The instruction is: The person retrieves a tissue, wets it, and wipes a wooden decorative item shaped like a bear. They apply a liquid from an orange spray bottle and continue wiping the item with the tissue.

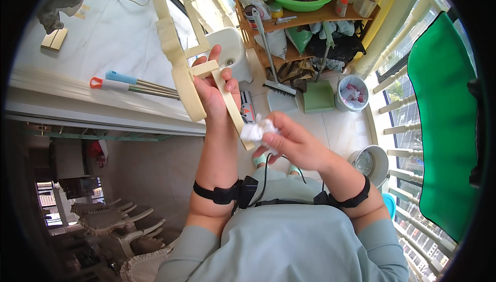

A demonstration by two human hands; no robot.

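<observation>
My left hand (212, 98) holds up a cream-coloured plastic frame (188, 88), with its fingers wrapped around a crosspiece between two long bars. The frame is tilted, its far end reaching up and away to the left. In my right hand (292, 140) is a crumpled white tissue or cloth (257, 130), pinched between thumb and fingers. That wad rests against the near end of the frame's right bar and covers part of it. Black straps with small boxes and a cable circle both my forearms near the elbows.
A wooden shelf (300, 21) bears a green basin (306, 1). Before it are a broom (279, 87), a green dustpan (318, 96), a lined bin (352, 94) and a white stool (228, 41). Mop handles (133, 87) lean at left. A bucket (378, 163) stands by the railing (405, 129).
</observation>
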